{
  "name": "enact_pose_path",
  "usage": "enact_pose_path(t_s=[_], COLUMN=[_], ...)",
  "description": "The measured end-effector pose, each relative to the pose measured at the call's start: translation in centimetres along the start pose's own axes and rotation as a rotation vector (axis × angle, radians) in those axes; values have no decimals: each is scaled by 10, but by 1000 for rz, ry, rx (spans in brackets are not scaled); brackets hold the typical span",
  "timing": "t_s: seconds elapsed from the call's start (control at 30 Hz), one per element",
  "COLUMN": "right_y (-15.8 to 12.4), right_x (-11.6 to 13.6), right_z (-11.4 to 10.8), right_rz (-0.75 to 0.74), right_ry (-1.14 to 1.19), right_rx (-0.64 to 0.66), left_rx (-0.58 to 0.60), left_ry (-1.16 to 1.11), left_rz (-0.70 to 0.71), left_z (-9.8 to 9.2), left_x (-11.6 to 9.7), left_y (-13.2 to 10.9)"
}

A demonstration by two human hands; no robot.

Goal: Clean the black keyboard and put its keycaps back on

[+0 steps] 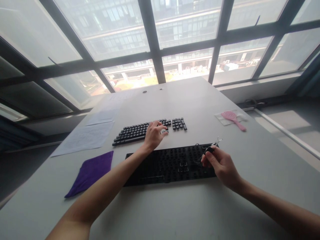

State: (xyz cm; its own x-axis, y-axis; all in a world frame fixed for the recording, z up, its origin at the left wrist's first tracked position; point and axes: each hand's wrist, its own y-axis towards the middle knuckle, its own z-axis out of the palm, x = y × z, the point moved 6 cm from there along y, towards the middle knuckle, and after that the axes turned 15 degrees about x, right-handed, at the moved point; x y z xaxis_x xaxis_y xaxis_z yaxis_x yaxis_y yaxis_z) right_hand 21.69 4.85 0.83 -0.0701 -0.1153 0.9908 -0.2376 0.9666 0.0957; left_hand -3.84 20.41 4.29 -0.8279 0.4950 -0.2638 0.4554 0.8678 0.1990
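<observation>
A black keyboard base (170, 165) with its keycaps off lies in front of me on the grey table (190, 206). Behind it, the removed black keycaps (135, 131) are laid out in rows, with a smaller group of keycaps (179, 123) to their right. My left hand (153, 135) reaches over the right end of the rows, fingers pinched on a keycap (163, 131). My right hand (220, 165) hovers over the base's right end, closed on a wire keycap puller (212, 146) that points up and away.
A purple cloth (92, 171) lies left of the base. Paper sheets (86, 136) lie at the back left. A pink brush (233, 119) rests on a clear packet at the right. Large windows rise behind the table's far edge.
</observation>
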Motion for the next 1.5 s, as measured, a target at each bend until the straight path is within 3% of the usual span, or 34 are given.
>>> enact_pose_path(t_s=[0.1,0.17,0.3,0.4,0.6,0.87,1.07,1.2,1.33,1.5], right_y=[4,6,7,7,10,9,-7,-14,-14,-16], right_x=[3,3,0,2,2,7,15,13,6,6], right_z=[-7,-8,-6,-5,-15,-7,-1,-1,-6,-7], right_rz=[-24,-18,-4,-17,2,-22,-197,-280,-211,-180], right_ry=[-44,-111,-233,-294,-188,-318,-483,-488,-380,-339], right_rx=[46,131,275,334,242,393,515,435,318,285], left_rx=[10,94,330,399,361,368,358,358,338,323], left_ry=[-76,-179,-336,-340,-315,-313,-256,-260,-318,-338], left_rz=[80,177,308,333,298,292,322,364,380,380], left_z=[-10,-8,19,40,53,55,55,57,57,57], left_x=[-36,-71,-135,-158,-157,-156,-162,-168,-170,-170], left_y=[-19,-38,-75,-88,-89,-89,-89,-87,-86,-88])
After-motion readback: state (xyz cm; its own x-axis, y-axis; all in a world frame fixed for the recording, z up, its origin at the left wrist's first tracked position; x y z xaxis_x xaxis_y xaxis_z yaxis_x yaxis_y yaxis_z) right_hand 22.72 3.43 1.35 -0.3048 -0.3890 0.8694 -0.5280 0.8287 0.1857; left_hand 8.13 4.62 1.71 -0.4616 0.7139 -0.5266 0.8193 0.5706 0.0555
